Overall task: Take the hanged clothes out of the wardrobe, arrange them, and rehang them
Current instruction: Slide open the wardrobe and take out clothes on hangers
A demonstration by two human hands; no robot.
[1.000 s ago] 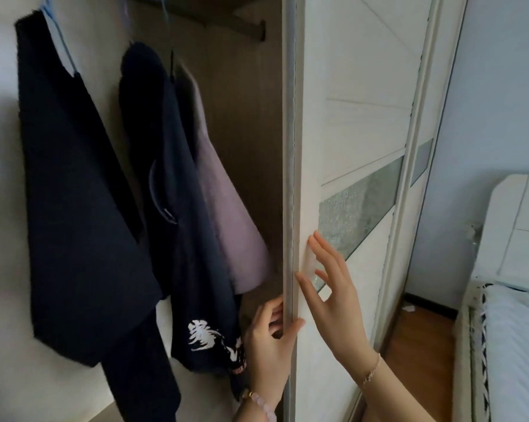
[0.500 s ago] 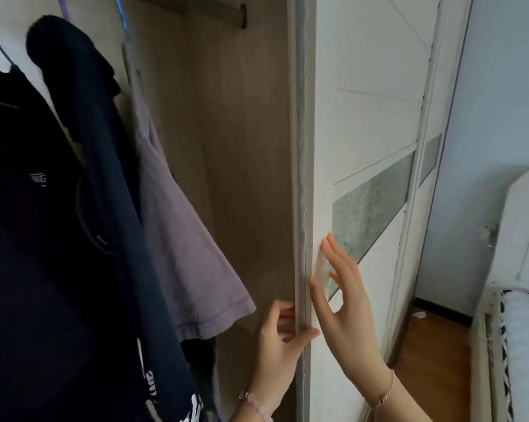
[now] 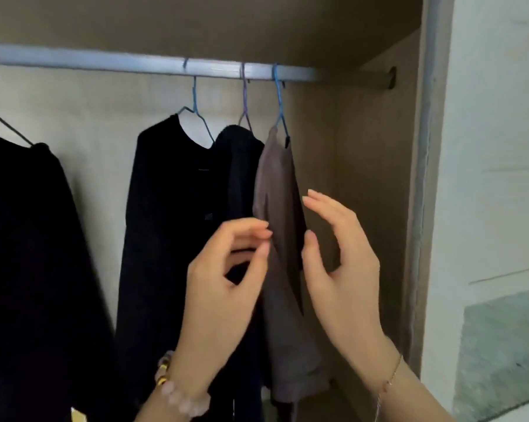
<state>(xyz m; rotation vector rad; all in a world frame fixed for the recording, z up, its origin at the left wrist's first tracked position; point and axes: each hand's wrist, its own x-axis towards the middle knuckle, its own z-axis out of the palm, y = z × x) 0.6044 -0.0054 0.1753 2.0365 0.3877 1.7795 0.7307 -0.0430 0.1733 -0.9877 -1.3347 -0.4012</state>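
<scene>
Inside the open wardrobe, a grey rail (image 3: 135, 63) carries several garments on wire hangers. A grey-purple shirt (image 3: 280, 190) hangs furthest right on a blue hanger (image 3: 280, 108). Left of it hang a dark navy garment (image 3: 240, 172) on a purple hanger, a black top (image 3: 162, 208) on a blue hanger, and another black garment (image 3: 28, 254) at the far left. My left hand (image 3: 223, 284) and my right hand (image 3: 339, 260) are raised on either side of the grey-purple shirt, fingers loosely curved, holding nothing.
The white sliding door (image 3: 494, 178) with a green patterned panel stands at the right, its grey edge strip (image 3: 423, 147) next to my right hand. The wardrobe's wooden side wall (image 3: 373, 193) lies behind the shirt.
Both hands have left the sliding door's edge and risen to the grey-purple shirt. The view has swung up and left, so the rail and hangers now show.
</scene>
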